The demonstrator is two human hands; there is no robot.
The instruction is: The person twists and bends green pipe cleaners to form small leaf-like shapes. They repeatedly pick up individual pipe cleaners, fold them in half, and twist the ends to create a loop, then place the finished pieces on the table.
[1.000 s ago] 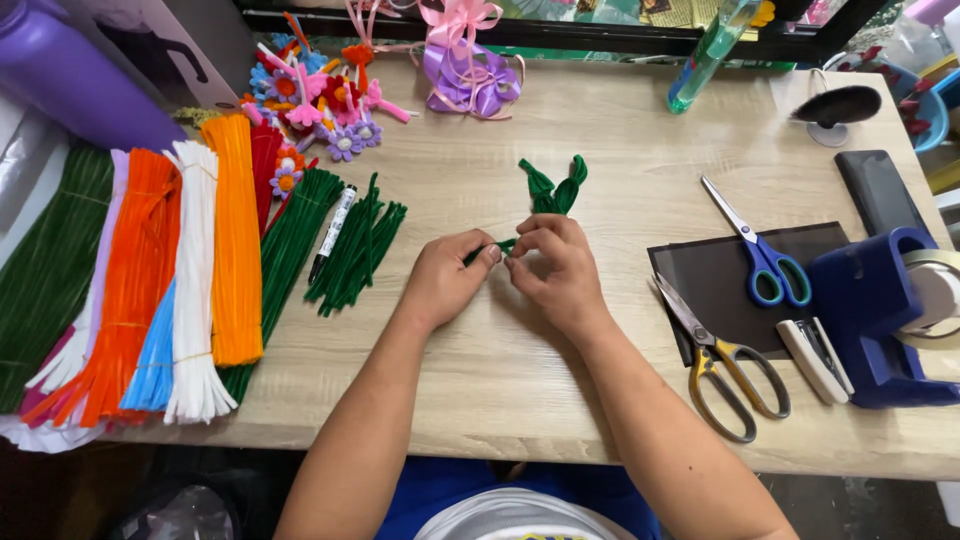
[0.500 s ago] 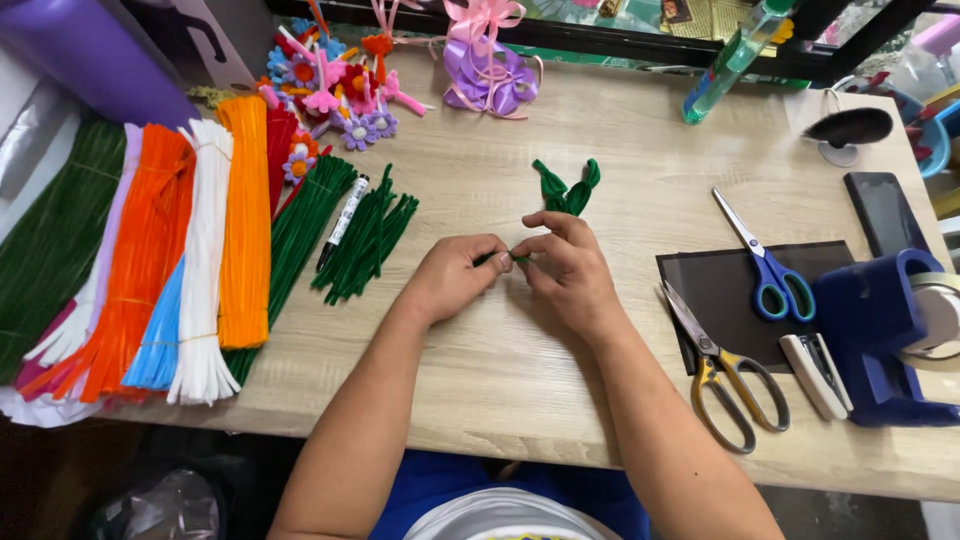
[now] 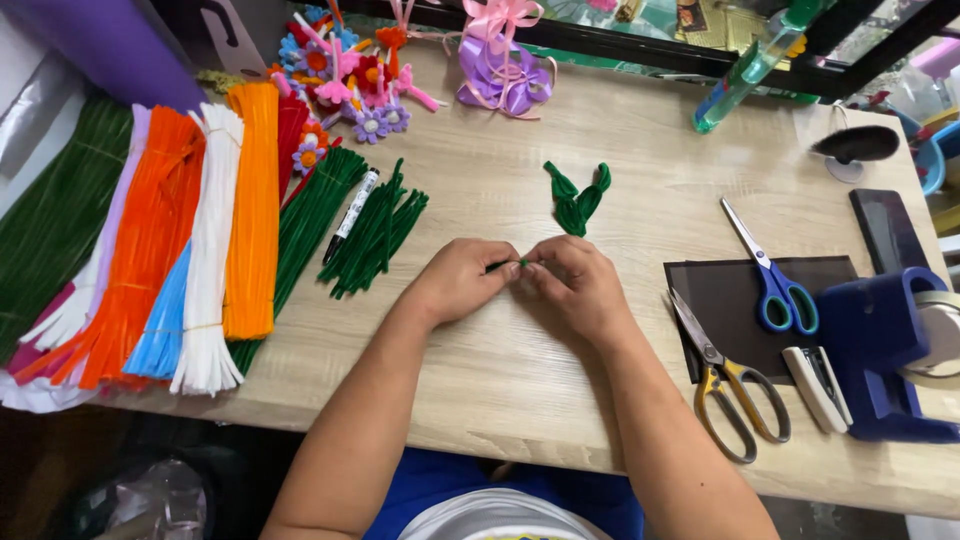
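My left hand (image 3: 462, 280) and my right hand (image 3: 570, 285) meet at the middle of the wooden table (image 3: 560, 420), fingertips pinched together on a short green pipe cleaner (image 3: 508, 265). Only a small bit of it shows between the fingers. Just beyond the hands lie folded green pipe-cleaner leaves (image 3: 578, 197). A loose pile of short green pipe cleaners (image 3: 375, 235) lies to the left of my left hand, with a marker pen (image 3: 352, 212) beside it.
Bundles of long pipe cleaners (image 3: 160, 240) in green, orange, white, blue and red cover the left side. Finished flowers (image 3: 345, 85) and a purple bow bundle (image 3: 500, 70) sit at the back. Blue scissors (image 3: 770, 270), yellow scissors (image 3: 725, 385), a stapler (image 3: 815, 385) and a tape dispenser (image 3: 890, 350) are on the right.
Both hands have stayed together on the green piece, with small finger shifts only. The view has tilted slightly.
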